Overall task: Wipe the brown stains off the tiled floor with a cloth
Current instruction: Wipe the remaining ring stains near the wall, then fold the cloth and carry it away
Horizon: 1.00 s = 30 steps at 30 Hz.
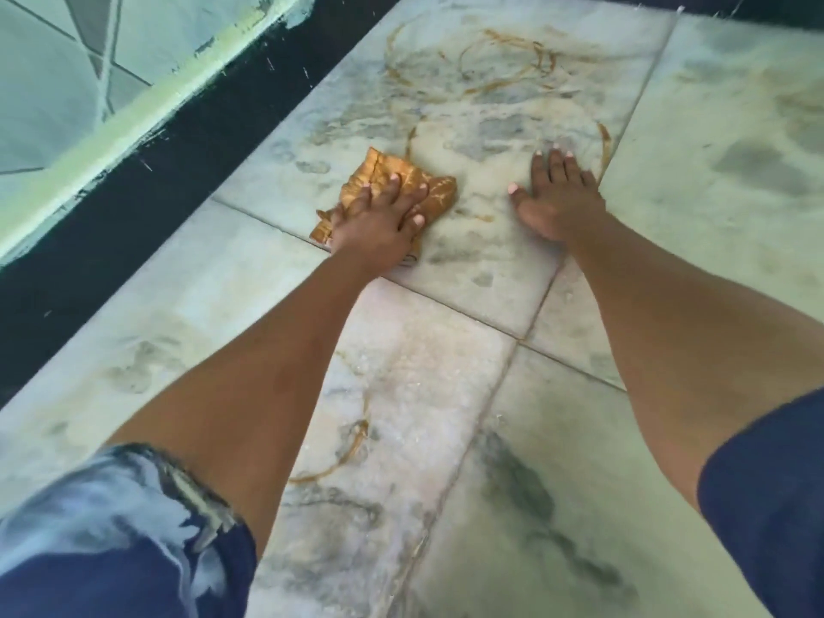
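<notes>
A crumpled brown-stained cloth (434, 189) lies on the pale marbled tiled floor (713, 180). My left hand (383, 220) presses flat on top of the cloth with its fingers spread over it. My right hand (557, 194) rests flat on the bare tile to the right, fingers apart, holding nothing. Brown ring-shaped stains (508, 64) curl across the far tile ahead of both hands. A thin brown streak (604, 145) runs just right of my right hand. Another brown curved stain (343, 457) marks the near tile between my forearms.
A dark band (147, 198) borders the tiles on the left, with a pale green painted step (111, 122) and patterned wall tiles beyond it. Grout lines cross the floor. My blue sleeves (767, 497) fill the lower corners.
</notes>
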Tool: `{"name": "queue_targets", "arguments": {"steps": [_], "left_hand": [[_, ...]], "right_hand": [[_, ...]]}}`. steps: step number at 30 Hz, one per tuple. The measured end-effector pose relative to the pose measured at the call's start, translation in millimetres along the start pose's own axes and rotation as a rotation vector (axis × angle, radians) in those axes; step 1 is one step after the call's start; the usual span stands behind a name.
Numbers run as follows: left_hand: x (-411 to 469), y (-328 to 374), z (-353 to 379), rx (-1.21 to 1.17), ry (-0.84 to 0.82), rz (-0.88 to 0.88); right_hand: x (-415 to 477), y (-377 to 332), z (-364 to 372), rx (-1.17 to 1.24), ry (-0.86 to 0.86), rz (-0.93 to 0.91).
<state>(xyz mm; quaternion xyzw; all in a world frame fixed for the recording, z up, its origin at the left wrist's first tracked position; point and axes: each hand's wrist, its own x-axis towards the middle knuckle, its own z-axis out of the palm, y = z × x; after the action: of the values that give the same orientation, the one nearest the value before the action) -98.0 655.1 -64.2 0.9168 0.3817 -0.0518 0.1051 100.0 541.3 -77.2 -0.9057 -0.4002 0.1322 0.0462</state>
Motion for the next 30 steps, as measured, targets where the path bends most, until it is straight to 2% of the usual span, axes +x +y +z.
{"name": "queue_targets", "arguments": {"steps": [4, 7, 8, 10, 13, 15, 17, 21, 24, 30], "left_hand": [[-42, 23, -7, -0.024, -0.03, 0.034], [-68, 38, -21, -0.189, -0.057, -0.016], [-79, 43, -25, -0.332, -0.071, -0.012], [-98, 47, -34, -0.837, -0.108, -0.057], [-141, 47, -54, -1.571, -0.222, -0.279], [-175, 47, -66, -1.871, -0.298, -0.313], [-204, 54, -75, -2.047, -0.308, -0.31], [-266, 68, -96, -2.315, -0.277, -0.25], [-306, 79, -106, -2.402, -0.24, -0.189], [-362, 96, -126, -2.312, -0.178, -0.018]], "right_hand": [[-47, -13, -7, 0.202, -0.18, -0.019], [-99, -18, -12, 0.651, -0.227, 0.009], [-120, -16, -14, 0.788, -0.201, 0.002], [-163, -13, -14, 0.946, -0.128, 0.012], [-211, -9, -19, 1.07, -0.05, 0.054], [-237, -5, -31, 1.035, 0.04, 0.045], [-260, -5, -48, 0.99, 0.063, 0.035], [-315, -16, -79, 1.068, 0.103, -0.029], [-354, -24, -97, 1.067, 0.107, -0.066], [-407, -19, -125, 1.13, 0.121, -0.145]]}}
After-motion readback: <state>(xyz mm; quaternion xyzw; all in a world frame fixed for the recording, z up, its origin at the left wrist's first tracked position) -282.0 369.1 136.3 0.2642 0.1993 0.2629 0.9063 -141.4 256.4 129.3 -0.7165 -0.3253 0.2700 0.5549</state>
